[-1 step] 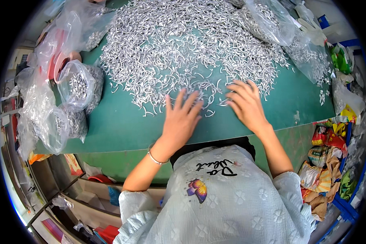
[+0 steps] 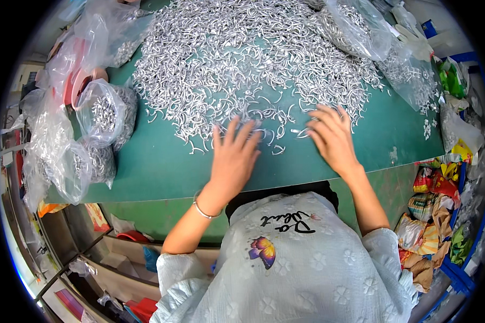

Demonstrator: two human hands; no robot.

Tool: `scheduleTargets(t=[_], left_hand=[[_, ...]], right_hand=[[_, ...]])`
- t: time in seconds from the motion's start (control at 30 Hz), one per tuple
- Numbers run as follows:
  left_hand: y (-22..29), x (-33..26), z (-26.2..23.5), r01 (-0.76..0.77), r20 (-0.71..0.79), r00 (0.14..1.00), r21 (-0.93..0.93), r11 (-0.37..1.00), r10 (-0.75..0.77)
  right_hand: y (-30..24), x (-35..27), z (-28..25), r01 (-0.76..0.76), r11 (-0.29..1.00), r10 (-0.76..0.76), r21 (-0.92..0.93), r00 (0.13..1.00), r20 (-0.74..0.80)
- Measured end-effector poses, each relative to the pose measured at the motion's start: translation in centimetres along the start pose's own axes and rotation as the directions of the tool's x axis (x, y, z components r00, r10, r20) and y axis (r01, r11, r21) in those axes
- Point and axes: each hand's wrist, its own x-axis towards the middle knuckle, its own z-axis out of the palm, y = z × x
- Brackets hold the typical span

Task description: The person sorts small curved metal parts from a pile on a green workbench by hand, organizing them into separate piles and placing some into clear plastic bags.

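Wearing a pale floral top (image 2: 307, 269) with a butterfly patch, nearest the camera, forearms reaching up from it. Wearing a thin bracelet (image 2: 202, 210) on the left wrist. Left hand (image 2: 234, 156) lying flat, palm down, fingers spread wide open, gripping nothing, fingertips touching the near edge of the metal pieces. Right hand (image 2: 331, 137) also lying flat and open, palm down, fingers slightly fanned, holding nothing, fingertips resting among the loose curved pieces. Both hands pressing on the green worktop (image 2: 161, 167), set a little apart, a few stray pieces lying between them. Heap of small silvery curved metal pieces (image 2: 242, 64) spreading across the worktop just beyond the fingers, thin at the near edge, getting dense farther back. Clear plastic bags of the same pieces (image 2: 99, 116) sitting at the left edge of the worktop, one standing open. More clear bags (image 2: 355, 27) lying at the far right, partly on the heap. Crumpled colourful wrappers (image 2: 434, 215) piling up off the right side, below worktop level. Shelving (image 2: 91, 269) showing under the left side.
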Motion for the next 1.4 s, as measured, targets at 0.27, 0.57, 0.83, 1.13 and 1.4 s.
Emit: scheduleTargets(t=[0.27, 0.57, 0.83, 1.13, 1.4], left_hand=[[0.7, -0.4, -0.3, 0.066, -0.050, 0.997, 0.023, 0.998, -0.065], [-2.9, -1.4, -0.5, 0.227, -0.271, 0.942, 0.076, 0.971, -0.199], [1.9, -0.4, 0.8, 0.090, -0.209, 0.969, -0.191, 0.977, -0.130], [2.0, -0.2, 2.0, 0.159, -0.283, 0.931, -0.253, 0.954, -0.231], [1.5, -2.6, 0.9, 0.190, -0.344, 0.864, -0.455, 0.870, -0.369]], right_hand=[[-4.0, 2.3, 0.5, -0.040, 0.977, 0.045, 0.209, 0.999, -0.018], [-0.7, 0.4, 0.4, -0.116, 0.993, 0.117, 0.012, 0.988, -0.100], [-3.3, 0.5, 1.5, -0.007, 0.990, 0.009, 0.138, 1.000, -0.009], [-4.5, 0.6, 1.4, -0.107, 0.987, 0.114, 0.124, 0.992, -0.047], [-4.7, 1.4, 1.6, -0.101, 0.993, 0.107, 0.067, 0.991, -0.086]])
